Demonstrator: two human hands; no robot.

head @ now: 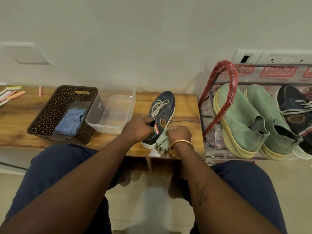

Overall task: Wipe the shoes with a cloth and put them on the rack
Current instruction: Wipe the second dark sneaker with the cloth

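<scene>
Cloth, green and bunched in your curled right hand, presses on the heel flank of the navy shoe, while your left hand hooks its fingers into the shoe's opening, seemingly to pin it to the table against the rubbing. The shoe stretches away from both grips, toe toward the wall, and farther right the rack holds two green shoes and a second navy shoe.

"Patelsa" in white on red labels, repeated along the clear wrap of the shoe rack top rail
</scene>
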